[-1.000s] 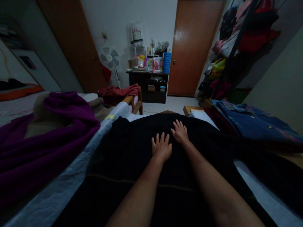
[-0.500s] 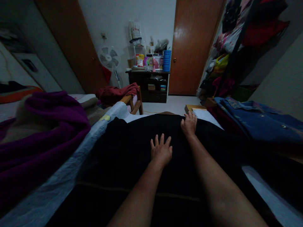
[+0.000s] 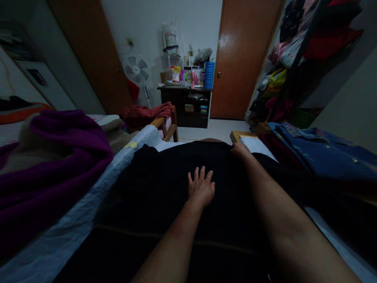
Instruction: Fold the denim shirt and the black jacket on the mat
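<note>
— At lower centre, the black cloth [image 3: 171, 169]: which step?
— Smoothing, probably: left hand [image 3: 201, 188] spread on it, right hand [image 3: 240, 150] at its upper edge, can't tell if gripping. Next likely needs a steady edge pull.

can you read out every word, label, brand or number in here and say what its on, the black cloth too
None can be read.
Yellow-and-red packet on the dark cabinet: any lettering is too small and blurred to read.
Yellow bag at right: too dim and blurred to read.
Black cloth: no lettering can be made out.
</note>
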A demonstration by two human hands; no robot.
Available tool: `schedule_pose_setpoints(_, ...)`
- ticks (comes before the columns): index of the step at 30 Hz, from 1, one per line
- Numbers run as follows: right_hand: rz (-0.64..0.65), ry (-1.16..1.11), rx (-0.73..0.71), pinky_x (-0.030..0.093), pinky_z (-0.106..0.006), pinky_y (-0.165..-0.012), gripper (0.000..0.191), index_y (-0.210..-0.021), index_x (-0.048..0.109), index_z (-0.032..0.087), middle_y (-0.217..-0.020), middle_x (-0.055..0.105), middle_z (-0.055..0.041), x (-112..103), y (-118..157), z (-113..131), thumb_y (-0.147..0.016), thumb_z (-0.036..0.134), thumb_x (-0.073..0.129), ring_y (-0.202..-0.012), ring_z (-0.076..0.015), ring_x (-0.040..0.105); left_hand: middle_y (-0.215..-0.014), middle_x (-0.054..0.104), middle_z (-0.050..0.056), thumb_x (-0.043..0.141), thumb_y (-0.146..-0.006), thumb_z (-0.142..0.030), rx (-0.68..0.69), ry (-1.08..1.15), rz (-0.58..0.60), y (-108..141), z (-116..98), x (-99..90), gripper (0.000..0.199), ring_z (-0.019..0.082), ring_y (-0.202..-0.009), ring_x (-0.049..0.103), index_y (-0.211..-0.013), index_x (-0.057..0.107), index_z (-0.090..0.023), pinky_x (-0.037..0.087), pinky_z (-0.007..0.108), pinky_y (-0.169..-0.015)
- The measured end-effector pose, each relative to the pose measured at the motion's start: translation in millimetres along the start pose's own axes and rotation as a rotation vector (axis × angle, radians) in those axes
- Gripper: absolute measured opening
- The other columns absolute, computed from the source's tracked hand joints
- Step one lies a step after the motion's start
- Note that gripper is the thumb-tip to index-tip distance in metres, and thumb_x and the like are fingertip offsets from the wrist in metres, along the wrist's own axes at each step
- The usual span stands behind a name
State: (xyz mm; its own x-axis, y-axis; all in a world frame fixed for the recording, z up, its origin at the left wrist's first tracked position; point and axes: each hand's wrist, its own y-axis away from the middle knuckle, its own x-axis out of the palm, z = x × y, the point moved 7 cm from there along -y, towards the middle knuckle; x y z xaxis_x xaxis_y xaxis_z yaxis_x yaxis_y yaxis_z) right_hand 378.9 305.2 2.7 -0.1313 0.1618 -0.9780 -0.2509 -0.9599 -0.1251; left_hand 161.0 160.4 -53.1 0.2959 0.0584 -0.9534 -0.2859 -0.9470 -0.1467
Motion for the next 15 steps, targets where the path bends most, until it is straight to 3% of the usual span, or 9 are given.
schedule_pose_setpoints(5, 0.06, 0.03, 0.017, 0.044, -0.033, -0.082, 0.038, -0.114, 0.063, 0.015, -0.113, 0.064, -0.0141, 6.7, 8.7, 3.8, -0.078, 0.014, 0.051, -0.102, -0.0261, 0.059, -0.151, 0.033, 0.004, 0.043, -0.089, -0.043, 0.0, 0.002, -0.021, -0.6, 0.4, -2.4, 0.051, 0.031, -0.14, 0.021, -0.139, 0.04, -0.033, 0.015, 0.06, -0.111)
schedule_pose_setpoints(10, -0.09, 0.122, -0.009, 0.042, -0.034, -0.086, 0.036, -0.116, 0.06, 0.015, -0.119, 0.06, -0.0159, 4.0, 17.8, 15.9, -0.082, 0.012, 0.048, -0.111, -0.0276, 0.055, -0.151, 0.032, 0.005, 0.044, -0.089, -0.043, -0.014, 0.017, -0.022, -2.2, 2.1, -4.1, 0.052, 0.031, -0.14, 0.022, -0.139, 0.04, -0.03, 0.017, 0.059, -0.111)
schedule_pose_setpoints(13, 0.031, 0.089, 0.005, 0.044, -0.034, -0.084, 0.036, -0.116, 0.061, 0.013, -0.116, 0.062, -0.0163, 10.5, 12.2, 12.4, -0.084, 0.027, 0.053, -0.108, -0.0281, 0.057, -0.151, 0.032, 0.005, 0.044, -0.089, -0.044, -0.019, 0.007, -0.02, -2.0, 2.4, -3.8, 0.053, 0.03, -0.14, 0.022, -0.139, 0.04, -0.03, 0.017, 0.058, -0.112)
schedule_pose_setpoints(15, 0.154, 0.058, 0.013, 0.045, -0.034, -0.085, 0.045, -0.116, 0.062, 0.008, -0.117, 0.062, -0.0196, 12.4, 3.2, 8.7, -0.09, 0.041, 0.045, -0.108, -0.0291, 0.058, -0.151, 0.033, 0.004, 0.043, -0.089, -0.045, -0.021, -0.005, -0.03, -1.1, 2.2, -4.3, 0.052, 0.03, -0.14, 0.022, -0.139, 0.039, -0.031, 0.017, 0.058, -0.112)
